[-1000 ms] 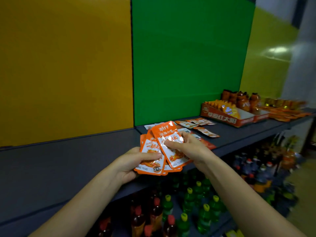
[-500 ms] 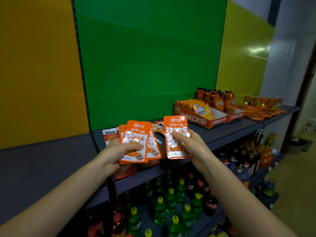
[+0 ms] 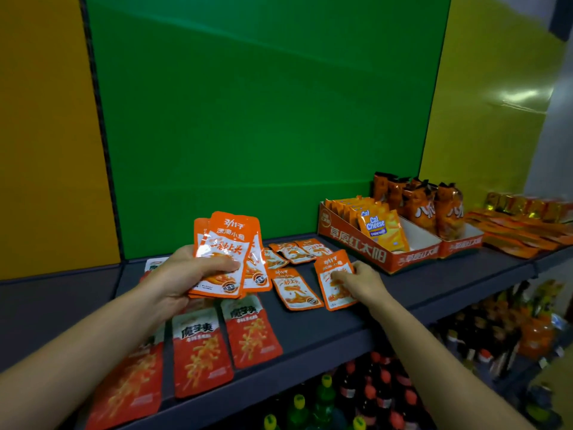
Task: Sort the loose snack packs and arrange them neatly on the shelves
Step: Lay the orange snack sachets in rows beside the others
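Several orange packs [image 3: 229, 252] are fanned in your left hand [image 3: 183, 274], centre-left of the frame, with the thumb clamped across their fronts. Your right hand [image 3: 361, 282], just right of centre, pinches a single pack [image 3: 335, 283] low against the dark shelf [image 3: 341, 333]. Whether it rests fully on the surface is hard to tell. Just left of it lies a matching pack [image 3: 294, 288], label up. A few loose packs [image 3: 297, 251] sit behind, towards the green backboard [image 3: 248, 119]. Red packs [image 3: 201, 352] line the shelf front at lower left. A display box [image 3: 381, 252] stands at the right.

You appear to be laying out a row. Set the single pack parallel to the matching pack, bottom edges level, close beside it without overlap. Press it flat before you let go. Grip the fan firmly, because the glossy film looks slippery and one pack could slide out.
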